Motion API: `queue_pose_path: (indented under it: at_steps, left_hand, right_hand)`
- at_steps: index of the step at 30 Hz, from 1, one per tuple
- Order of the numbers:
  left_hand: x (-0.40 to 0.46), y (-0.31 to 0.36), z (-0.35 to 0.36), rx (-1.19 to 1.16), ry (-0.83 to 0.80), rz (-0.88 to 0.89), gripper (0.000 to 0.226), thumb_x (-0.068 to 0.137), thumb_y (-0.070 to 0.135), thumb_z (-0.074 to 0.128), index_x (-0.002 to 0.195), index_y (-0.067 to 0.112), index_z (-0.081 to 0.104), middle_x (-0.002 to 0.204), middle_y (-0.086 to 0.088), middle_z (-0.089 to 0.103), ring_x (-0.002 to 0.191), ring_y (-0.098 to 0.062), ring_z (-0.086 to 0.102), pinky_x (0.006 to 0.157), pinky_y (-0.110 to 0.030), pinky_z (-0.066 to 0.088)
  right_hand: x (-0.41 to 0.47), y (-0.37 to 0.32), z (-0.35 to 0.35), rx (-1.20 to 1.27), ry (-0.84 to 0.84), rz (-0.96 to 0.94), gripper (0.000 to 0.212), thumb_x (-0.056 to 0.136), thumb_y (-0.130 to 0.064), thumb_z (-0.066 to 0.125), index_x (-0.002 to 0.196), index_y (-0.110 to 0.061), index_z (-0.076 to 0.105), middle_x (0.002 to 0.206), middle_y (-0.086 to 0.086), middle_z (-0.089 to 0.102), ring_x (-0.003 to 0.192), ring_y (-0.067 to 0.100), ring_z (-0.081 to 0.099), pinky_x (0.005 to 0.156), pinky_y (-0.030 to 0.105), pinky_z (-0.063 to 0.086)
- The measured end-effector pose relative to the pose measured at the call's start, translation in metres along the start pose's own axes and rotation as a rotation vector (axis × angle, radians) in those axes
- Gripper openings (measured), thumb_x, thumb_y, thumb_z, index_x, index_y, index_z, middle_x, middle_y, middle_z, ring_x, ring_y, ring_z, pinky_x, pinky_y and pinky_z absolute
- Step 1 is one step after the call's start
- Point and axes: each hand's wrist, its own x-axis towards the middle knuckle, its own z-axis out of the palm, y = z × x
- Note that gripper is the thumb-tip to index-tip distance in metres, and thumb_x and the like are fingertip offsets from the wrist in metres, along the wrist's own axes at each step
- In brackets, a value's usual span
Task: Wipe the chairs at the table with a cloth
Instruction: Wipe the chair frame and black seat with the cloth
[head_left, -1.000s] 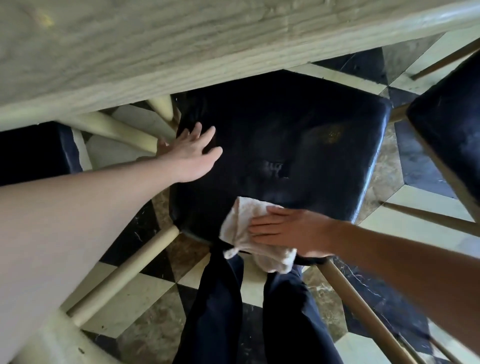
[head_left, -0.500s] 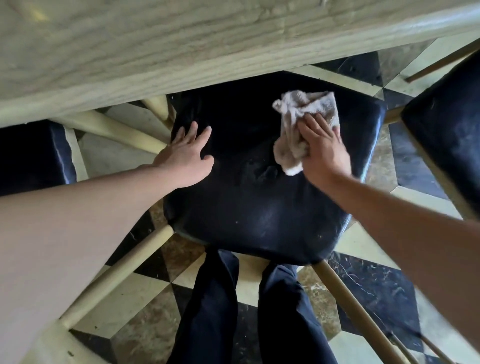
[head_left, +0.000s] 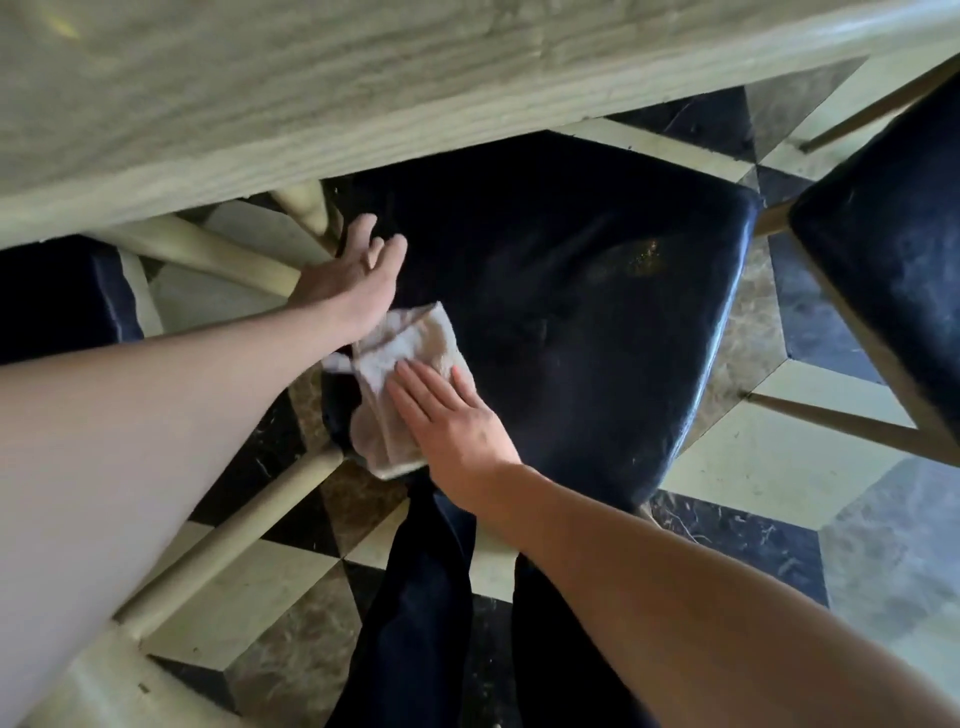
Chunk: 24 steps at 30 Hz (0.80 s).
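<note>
A chair with a black padded seat (head_left: 571, 312) stands partly under the pale wooden table (head_left: 260, 93). My right hand (head_left: 447, 421) lies flat on a crumpled off-white cloth (head_left: 400, 379) and presses it onto the seat's near left corner. My left hand (head_left: 353, 275) rests flat on the seat's left edge, fingers spread, holding nothing. A yellowish smudge (head_left: 644, 254) shows on the seat toward its right side.
A second black chair seat (head_left: 893, 249) stands at the right, a third dark seat (head_left: 57, 296) at the left. Pale wooden chair legs and rungs (head_left: 244, 530) cross the checkered marble floor (head_left: 779, 452). My dark trouser legs (head_left: 415, 623) are below the seat.
My right hand has swept the cloth from the seat's far right side back to its near left corner. My left hand slid slightly farther along the left edge.
</note>
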Motion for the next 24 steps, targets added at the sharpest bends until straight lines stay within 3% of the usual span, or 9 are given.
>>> queue_pose_path:
  at_steps: [3, 6, 10, 15, 17, 19, 22, 24]
  left_hand:
    - [-0.005, -0.004, 0.002, 0.274, -0.064, 0.175, 0.074, 0.088, 0.067, 0.032, 0.153, 0.046, 0.005, 0.164, 0.007, 0.030, 0.143, -0.035, 0.038, 0.116, -0.051, 0.026]
    - [-0.012, -0.011, 0.008, 0.520, -0.167, 0.296, 0.098, 0.084, 0.068, 0.051, 0.153, 0.048, -0.016, 0.170, 0.002, -0.010, 0.156, -0.024, 0.000, 0.120, -0.062, 0.004]
    - [-0.017, -0.013, 0.020, 0.635, -0.270, 0.316, 0.138, 0.062, 0.081, 0.070, 0.147, 0.046, -0.033, 0.158, -0.014, -0.041, 0.149, -0.037, -0.029, 0.118, -0.064, -0.006]
    - [-0.020, -0.008, 0.031, 0.680, -0.234, 0.291, 0.152, 0.059, 0.066, 0.084, 0.146, 0.038, -0.038, 0.154, -0.020, -0.045, 0.146, -0.044, -0.032, 0.120, -0.062, -0.003]
    - [-0.020, -0.009, 0.028, 0.591, -0.226, 0.279, 0.138, 0.068, 0.050, 0.082, 0.150, 0.043, -0.029, 0.158, -0.014, -0.041, 0.149, -0.038, -0.030, 0.123, -0.060, -0.001]
    - [-0.021, -0.008, 0.021, 0.478, -0.205, 0.283, 0.112, 0.078, 0.033, 0.066, 0.154, 0.049, -0.015, 0.165, -0.008, -0.030, 0.153, -0.032, -0.023, 0.123, -0.058, 0.004]
    - [-0.021, -0.003, 0.010, 0.303, -0.149, 0.243, 0.088, 0.081, 0.025, 0.044, 0.156, 0.047, 0.003, 0.171, 0.000, -0.004, 0.156, -0.029, 0.006, 0.121, -0.054, 0.022]
    - [-0.018, 0.004, 0.005, 0.202, -0.091, 0.144, 0.079, 0.083, 0.031, 0.034, 0.154, 0.048, 0.004, 0.169, 0.001, 0.018, 0.136, -0.036, 0.045, 0.105, -0.052, 0.043]
  right_hand:
    - [-0.045, 0.039, 0.002, -0.161, -0.124, -0.273, 0.069, 0.095, -0.012, 0.047, 0.159, -0.014, 0.022, 0.167, 0.003, 0.016, 0.154, 0.019, 0.008, 0.125, 0.045, 0.011]
    - [-0.073, 0.090, -0.017, -0.315, -0.218, -0.466, 0.073, 0.084, -0.012, 0.054, 0.155, -0.016, 0.036, 0.163, 0.001, 0.029, 0.151, 0.017, 0.022, 0.122, 0.045, 0.023]
    - [-0.087, 0.153, -0.053, -0.429, -0.182, -0.465, 0.080, 0.071, -0.004, 0.062, 0.148, -0.019, 0.047, 0.156, -0.001, 0.042, 0.145, 0.015, 0.036, 0.120, 0.042, 0.031]
    - [-0.084, 0.211, -0.093, -0.230, 0.094, -0.045, 0.077, 0.076, 0.005, 0.052, 0.149, -0.015, 0.043, 0.155, 0.003, 0.044, 0.147, 0.021, 0.034, 0.120, 0.047, 0.026]
    - [-0.067, 0.200, -0.093, -0.153, 0.207, 0.217, 0.075, 0.080, 0.003, 0.057, 0.151, -0.012, 0.040, 0.159, 0.006, 0.038, 0.150, 0.021, 0.027, 0.123, 0.048, 0.020]
    - [-0.038, 0.169, -0.084, -0.017, 0.343, 0.506, 0.069, 0.089, -0.006, 0.052, 0.155, -0.011, 0.033, 0.164, 0.004, 0.027, 0.153, 0.020, 0.016, 0.125, 0.043, 0.006]
    - [0.019, 0.108, -0.078, 0.318, 0.529, 0.940, 0.072, 0.092, -0.006, 0.045, 0.159, -0.011, 0.019, 0.168, 0.005, 0.011, 0.155, 0.019, 0.003, 0.123, 0.042, -0.003]
    - [0.051, 0.076, -0.077, 0.474, 0.578, 1.072, 0.077, 0.090, -0.003, 0.045, 0.159, -0.009, 0.012, 0.168, 0.008, 0.006, 0.155, 0.021, -0.002, 0.123, 0.047, 0.000]
